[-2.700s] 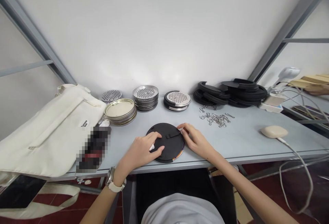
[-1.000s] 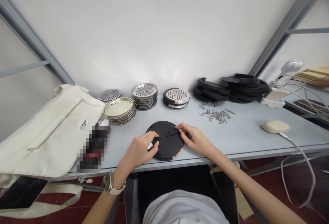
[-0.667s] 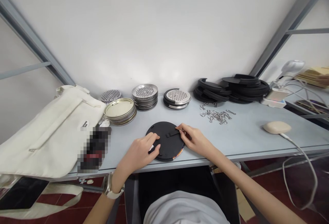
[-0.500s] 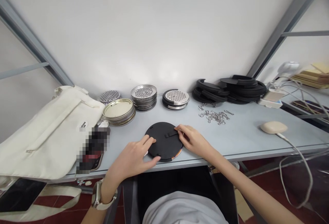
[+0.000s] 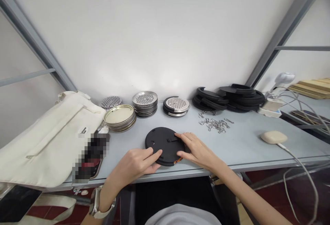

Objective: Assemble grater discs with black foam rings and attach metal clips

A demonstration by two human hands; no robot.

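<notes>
A round black disc lies flat near the front edge of the grey table, with a small black tab on top and an orange rim showing at its lower right. My left hand rests at the disc's near-left edge, fingertips on it. My right hand grips the disc's right side, fingers on top and thumb at the near edge.
Behind stand stacks of gold lids, perforated metal discs, a perforated insert in a black ring and black rings. Loose metal clips lie right of centre. A cream bag and a phone sit left, a mouse right.
My left hand slid from the top of the disc down to its near-left edge. My right hand left the tab and spread over the disc's right side.
</notes>
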